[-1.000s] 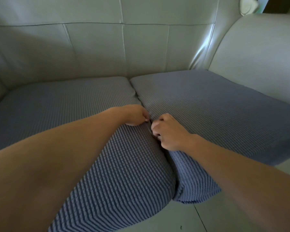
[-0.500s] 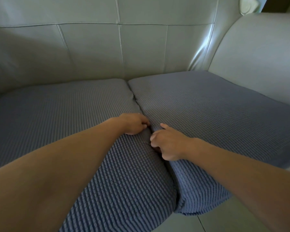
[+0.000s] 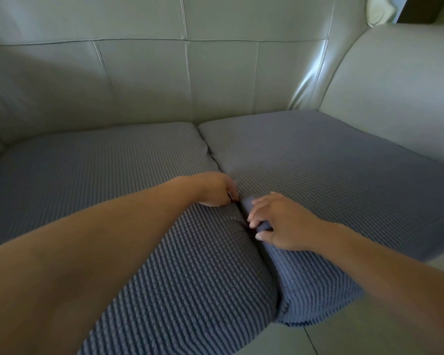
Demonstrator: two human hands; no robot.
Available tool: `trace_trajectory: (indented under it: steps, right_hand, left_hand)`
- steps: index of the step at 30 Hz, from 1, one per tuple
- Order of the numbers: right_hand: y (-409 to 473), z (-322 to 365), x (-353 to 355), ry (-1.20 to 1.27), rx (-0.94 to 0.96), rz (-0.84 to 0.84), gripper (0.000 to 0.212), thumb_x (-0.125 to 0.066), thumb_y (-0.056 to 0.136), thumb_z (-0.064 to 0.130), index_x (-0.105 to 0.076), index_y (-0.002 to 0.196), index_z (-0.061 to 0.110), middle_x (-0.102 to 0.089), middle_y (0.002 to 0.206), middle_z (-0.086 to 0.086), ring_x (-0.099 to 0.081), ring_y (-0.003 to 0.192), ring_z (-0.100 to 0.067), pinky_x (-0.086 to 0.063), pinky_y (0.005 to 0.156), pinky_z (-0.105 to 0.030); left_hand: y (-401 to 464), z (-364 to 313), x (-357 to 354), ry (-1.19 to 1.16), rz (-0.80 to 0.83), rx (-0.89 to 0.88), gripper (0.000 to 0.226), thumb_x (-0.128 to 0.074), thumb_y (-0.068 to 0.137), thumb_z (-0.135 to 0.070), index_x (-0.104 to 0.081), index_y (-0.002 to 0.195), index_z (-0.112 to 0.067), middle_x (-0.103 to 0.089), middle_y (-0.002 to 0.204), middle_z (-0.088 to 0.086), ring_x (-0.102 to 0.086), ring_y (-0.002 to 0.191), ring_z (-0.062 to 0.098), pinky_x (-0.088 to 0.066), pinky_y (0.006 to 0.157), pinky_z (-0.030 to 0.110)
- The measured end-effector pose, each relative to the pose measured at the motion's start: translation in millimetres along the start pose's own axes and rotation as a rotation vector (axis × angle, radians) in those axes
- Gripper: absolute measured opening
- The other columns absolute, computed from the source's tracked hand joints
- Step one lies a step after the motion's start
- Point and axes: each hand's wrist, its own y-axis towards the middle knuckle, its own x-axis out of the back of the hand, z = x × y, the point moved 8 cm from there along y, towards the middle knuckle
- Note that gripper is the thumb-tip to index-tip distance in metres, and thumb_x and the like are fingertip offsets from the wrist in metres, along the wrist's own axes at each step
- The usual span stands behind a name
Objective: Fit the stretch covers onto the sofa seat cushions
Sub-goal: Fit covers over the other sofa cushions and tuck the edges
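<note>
Since a second ago: right hand shifted from a curled fist to spread fingers, thumb and fingertips now pinching a fold of the right cushion cover at the gap between the two seats.

Head view: left hand curled, fingers tucked down into the gap at the inner edge of the left cushion cover; whether cloth is actually gripped, cannot tell. Both blue-grey ribbed covers stretched over the seat cushions, side by side, meeting along the centre seam. Pale leather sofa back behind, armrest at right. Light floor below the front edges.
</note>
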Motion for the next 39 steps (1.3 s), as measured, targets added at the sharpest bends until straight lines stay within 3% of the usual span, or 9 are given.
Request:
trace_trajectory:
  steps: [4, 7, 9, 18, 22, 25, 28, 34, 39]
  right_hand:
    - [-13.2, 25.9, -10.1, -0.158, 0.127, 0.000, 0.037, -0.065, 0.083, 0.023, -0.065, 0.120, 0.017, -0.060, 0.121, 0.004, -0.046, 0.118, -0.017, -0.028, 0.108, -0.028]
    - [-15.8, 38.6, -14.2, -0.166, 0.197, -0.107, 0.014, -0.066, 0.075, 0.004, -0.074, 0.083, 0.012, -0.065, 0.083, 0.003, -0.057, 0.083, -0.021, -0.048, 0.086, -0.040]
    - [-18.1, 39.3, -11.1, -0.112, 0.213, -0.158, 0.018, -0.067, 0.068, -0.005, -0.068, 0.067, 0.013, -0.058, 0.066, 0.006, -0.054, 0.068, -0.019, -0.053, 0.071, -0.041]
    - [-30.9, 30.5, -27.0, -0.157, 0.144, 0.126, 0.022, -0.054, 0.084, 0.002, -0.045, 0.067, 0.014, -0.057, 0.072, -0.008, -0.051, 0.068, -0.022, -0.029, 0.108, -0.032]
    - [-27.7, 37.8, -28.6, -0.211, 0.141, 0.191, 0.022, -0.053, 0.086, 0.009, -0.043, 0.067, 0.015, -0.054, 0.071, -0.007, -0.050, 0.071, -0.022, -0.030, 0.108, -0.038]
    - [-37.1, 33.2, -13.0, -0.128, 0.107, 0.137, 0.013, -0.052, 0.091, 0.021, -0.064, 0.092, 0.018, -0.065, 0.097, -0.001, -0.057, 0.095, -0.019, -0.029, 0.112, -0.038]
    - [-57.8, 32.1, -5.5, -0.083, 0.109, 0.048, 0.033, -0.057, 0.089, 0.034, -0.065, 0.117, 0.019, -0.064, 0.115, 0.003, -0.053, 0.112, -0.016, -0.035, 0.106, -0.034]
    - [-56.1, 38.7, -22.8, -0.044, 0.147, -0.011, 0.008, -0.062, 0.087, 0.031, -0.057, 0.086, 0.025, -0.058, 0.091, 0.011, -0.045, 0.099, -0.010, -0.028, 0.096, -0.032]
    - [-63.8, 39.6, -21.8, -0.022, 0.217, 0.058, 0.030, -0.066, 0.084, 0.018, -0.041, 0.066, 0.022, -0.043, 0.068, 0.010, -0.038, 0.076, -0.009, -0.029, 0.090, -0.029]
  left_hand:
    - [-3.2, 6.5, 13.4, -0.124, -0.114, 0.032, 0.031, -0.050, 0.094, -0.012, -0.070, 0.114, -0.026, -0.059, 0.127, -0.008, -0.053, 0.118, 0.013, -0.038, 0.093, 0.023]
    - [-0.8, 6.4, 1.5, -0.110, -0.083, 0.042, 0.028, -0.053, 0.094, -0.015, -0.070, 0.113, -0.026, -0.060, 0.124, -0.008, -0.055, 0.112, 0.012, -0.040, 0.092, 0.024]
    - [1.0, 4.8, -4.9, -0.121, -0.087, 0.047, 0.028, -0.053, 0.093, -0.016, -0.070, 0.113, -0.027, -0.061, 0.123, -0.008, -0.055, 0.111, 0.011, -0.042, 0.094, 0.025]
    - [-12.4, -21.1, -18.9, 0.016, -0.035, 0.016, 0.030, -0.046, 0.098, -0.025, -0.063, 0.123, -0.028, -0.056, 0.129, -0.008, -0.052, 0.117, 0.016, -0.039, 0.099, 0.029]
    - [-16.2, -24.3, -28.1, 0.112, -0.038, 0.006, 0.031, -0.045, 0.098, -0.038, -0.059, 0.124, -0.028, -0.058, 0.127, -0.005, -0.054, 0.112, 0.019, -0.043, 0.099, 0.038]
    - [-17.1, -24.9, -13.3, 0.116, -0.026, 0.025, 0.033, -0.050, 0.096, -0.040, -0.059, 0.126, -0.027, -0.058, 0.128, -0.005, -0.053, 0.116, 0.018, -0.044, 0.099, 0.038]
    - [-17.9, -29.8, -5.4, 0.118, -0.042, 0.014, 0.036, -0.056, 0.093, -0.041, -0.060, 0.125, -0.026, -0.058, 0.127, -0.004, -0.054, 0.115, 0.019, -0.045, 0.097, 0.037]
    - [-10.2, -31.2, -22.1, 0.104, -0.028, 0.031, 0.037, -0.062, 0.088, -0.047, -0.061, 0.118, -0.026, -0.060, 0.119, -0.004, -0.055, 0.110, 0.019, -0.047, 0.093, 0.037]
    - [-13.0, -33.5, -15.1, 0.050, 0.024, 0.017, 0.039, -0.068, 0.084, -0.046, -0.063, 0.117, -0.025, -0.059, 0.118, -0.008, -0.054, 0.112, 0.015, -0.044, 0.097, 0.036]
